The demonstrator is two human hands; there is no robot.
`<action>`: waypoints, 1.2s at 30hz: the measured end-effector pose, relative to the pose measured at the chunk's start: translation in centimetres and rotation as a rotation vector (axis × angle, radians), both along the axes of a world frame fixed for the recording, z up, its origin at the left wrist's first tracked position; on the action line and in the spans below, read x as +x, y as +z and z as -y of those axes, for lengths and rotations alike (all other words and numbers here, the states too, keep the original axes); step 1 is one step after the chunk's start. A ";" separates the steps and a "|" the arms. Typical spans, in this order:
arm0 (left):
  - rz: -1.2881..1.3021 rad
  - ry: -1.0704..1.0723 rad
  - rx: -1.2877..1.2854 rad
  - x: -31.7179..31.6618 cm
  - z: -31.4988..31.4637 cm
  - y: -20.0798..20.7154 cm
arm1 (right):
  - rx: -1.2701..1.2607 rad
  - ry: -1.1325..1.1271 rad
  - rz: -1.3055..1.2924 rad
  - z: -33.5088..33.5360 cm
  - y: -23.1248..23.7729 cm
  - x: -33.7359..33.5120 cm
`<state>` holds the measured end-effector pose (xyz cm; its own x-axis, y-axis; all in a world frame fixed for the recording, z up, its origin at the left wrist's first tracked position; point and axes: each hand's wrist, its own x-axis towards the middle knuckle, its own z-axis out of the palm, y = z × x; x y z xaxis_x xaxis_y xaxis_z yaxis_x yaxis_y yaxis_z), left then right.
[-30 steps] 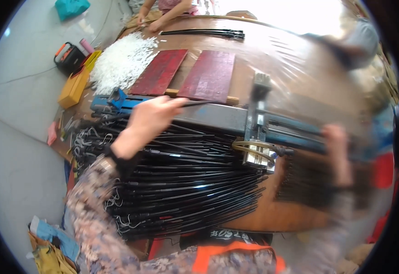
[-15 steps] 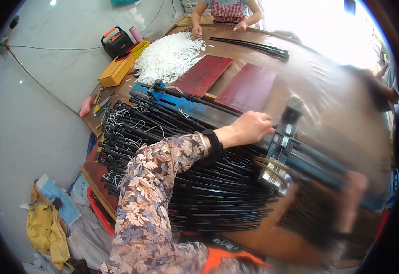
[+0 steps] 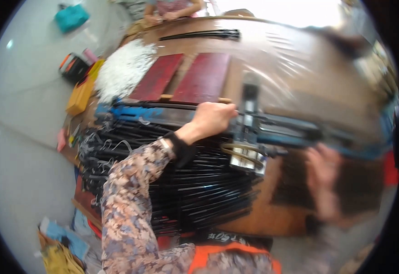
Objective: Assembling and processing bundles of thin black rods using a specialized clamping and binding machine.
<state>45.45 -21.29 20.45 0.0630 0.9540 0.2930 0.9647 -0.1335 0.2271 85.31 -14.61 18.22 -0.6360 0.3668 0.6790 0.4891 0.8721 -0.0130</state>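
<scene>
My left hand (image 3: 213, 119) is closed around a slim black rod (image 3: 163, 105), which lies along a long blue-and-metal bench fixture (image 3: 172, 116). Just right of that hand, a metal clamp unit (image 3: 247, 123) with a curved brass-coloured tube stands across the fixture. Motion smears my right hand (image 3: 323, 166) near the fixture's right part; its fingers are too blurred to read. Below my left forearm spreads a big bundle of black rods (image 3: 204, 192), with white cord loops (image 3: 99, 146) at their left ends.
Two dark red boards (image 3: 202, 77) lie beyond the fixture, beside a heap of small white pieces (image 3: 124, 68). Farther back are more black rods (image 3: 204, 34) and a person (image 3: 172, 11) at the table's far edge. A dark mat-like patch (image 3: 295, 182) lies at the right.
The whole view has shifted and turned, so the table sits farther left. My left hand stays at the rod by the clamp. My right hand has moved nearer the clamp.
</scene>
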 end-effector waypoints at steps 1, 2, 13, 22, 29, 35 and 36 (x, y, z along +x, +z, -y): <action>-0.006 -0.017 0.098 -0.2 0.2 -0.5 | -0.083 0.002 0.009 0.5 0.5 -0.6; -0.012 -0.021 0.116 0.4 -0.2 -0.3 | -0.157 -0.020 0.028 1.2 1.4 -0.4; -0.050 -0.041 0.131 1.4 0.1 -0.2 | -0.663 0.157 -0.131 1.3 -2.2 -5.3; -0.226 -0.120 0.326 0.7 -0.4 -1.5 | -0.640 0.060 0.087 -1.2 -4.2 -4.1; -0.409 -0.117 0.426 -8.1 1.1 1.1 | -0.439 -0.012 0.078 1.3 -6.7 -0.5; -0.317 -0.039 0.035 0.4 10.7 -0.5 | -0.576 0.036 0.046 2.6 -6.8 -2.2; -0.328 -0.098 -0.016 1.5 12.3 -1.0 | -0.572 0.062 -0.010 2.6 -6.8 -2.3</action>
<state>46.92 -33.60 19.41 0.2433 0.9430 0.2270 0.9694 -0.2282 -0.0907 83.01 -17.18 11.40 -0.6627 0.6399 0.3891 0.4349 0.7518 -0.4956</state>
